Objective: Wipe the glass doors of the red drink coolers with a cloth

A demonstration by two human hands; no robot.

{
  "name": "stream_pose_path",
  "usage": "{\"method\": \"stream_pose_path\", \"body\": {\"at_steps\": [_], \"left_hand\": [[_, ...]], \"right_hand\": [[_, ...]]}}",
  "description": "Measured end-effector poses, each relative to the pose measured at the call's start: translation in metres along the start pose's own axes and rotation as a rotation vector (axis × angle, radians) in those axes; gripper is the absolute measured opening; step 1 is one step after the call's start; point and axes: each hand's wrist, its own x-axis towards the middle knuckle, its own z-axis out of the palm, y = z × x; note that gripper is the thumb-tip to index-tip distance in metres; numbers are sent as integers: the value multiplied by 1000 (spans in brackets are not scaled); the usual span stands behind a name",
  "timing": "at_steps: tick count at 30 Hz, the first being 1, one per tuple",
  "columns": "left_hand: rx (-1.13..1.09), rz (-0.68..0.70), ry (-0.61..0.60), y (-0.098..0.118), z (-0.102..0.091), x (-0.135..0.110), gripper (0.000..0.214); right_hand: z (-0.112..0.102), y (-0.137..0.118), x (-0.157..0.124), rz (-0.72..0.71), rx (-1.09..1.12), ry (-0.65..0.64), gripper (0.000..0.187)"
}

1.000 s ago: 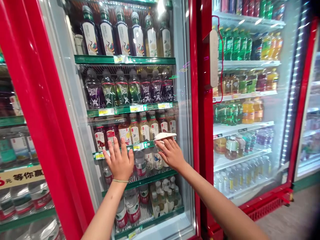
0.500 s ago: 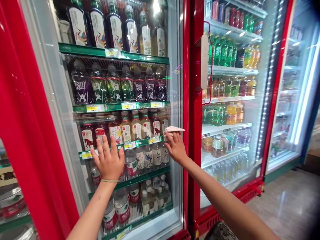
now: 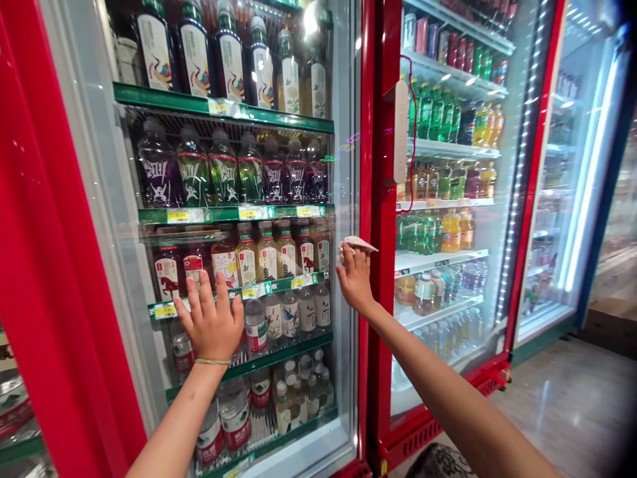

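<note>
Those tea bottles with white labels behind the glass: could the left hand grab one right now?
Probably not. The left hand lies flat on the shut glass fridge door, and the white-labelled tea bottles stand on a shelf behind that pane.

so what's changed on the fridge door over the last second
The right hand slid the white cloth rightward across the glass door, from in front of the bottles to the door's right edge by the red frame. The left hand stayed flat on the glass, fingers spread. The cloth was not let go. The door stayed shut, bottles unmoved.
</note>
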Motion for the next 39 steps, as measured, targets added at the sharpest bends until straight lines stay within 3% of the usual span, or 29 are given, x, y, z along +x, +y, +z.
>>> {"method": "stream_pose_path", "body": {"at_steps": [2,4,6,9,11,13,16,18,21,23,25,27,29,32,34,36,38,39], "left_hand": [[-18,-17,-8,1,0,0,70],[-31,-30,-18,1,0,0,68],[-31,-30,-23,0,-2,0,67],[-16,-11,-22,0,-4,1,66],[-18,-12,-14,0,-3,1,65],[-35,-38,-4,1,-2,0,64],[-53,-66,-3,2,0,-1,62],[-57,-67,-10,2,0,-1,62],[-67,-64,-30,-1,-3,-1,62],[-67,-54,-46,-2,-5,-1,61],[-57,-42,-49,-3,-5,-2,60],[-37,-35,-31,-2,-4,-2,60],[-8,-21,-6,-1,-2,-3,61],[10,-17,-14,-1,-3,-4,62],[-3,-23,-43,-2,-5,-4,61],[-3,-11,-52,-3,-7,-4,58],[18,22,-25,-3,-8,-4,58],[32,37,-5,-3,-8,-4,58]], "right_hand": [[0,-16,16,26,14,39,65],[2,-37,18,-42,5,17,66],[4,-49,4,-186,-19,-57,64],[3,-36,-24,-319,-41,-144,56],[1,-18,-28,-217,-38,-115,54],[-1,-9,-15,-35,-19,-21,58],[-1,-38,17,88,27,73,64],[1,-78,26,4,28,22,62],[3,-125,10,-277,-1,-102,61],[3,-128,-10,-455,-1,-155,62],[1,-110,-23,-512,-1,-167,59],[-1,-87,-21,-401,-7,-115,54],[-2,-78,-7,-190,20,-16,53],[-2,-98,13,-41,102,60,56],[1,-120,12,-159,120,23,56],[3,-136,-1,-364,119,-7,52],[4,-140,-11,-516,134,31,46],[4,-139,-12,-522,149,70,43]]}}
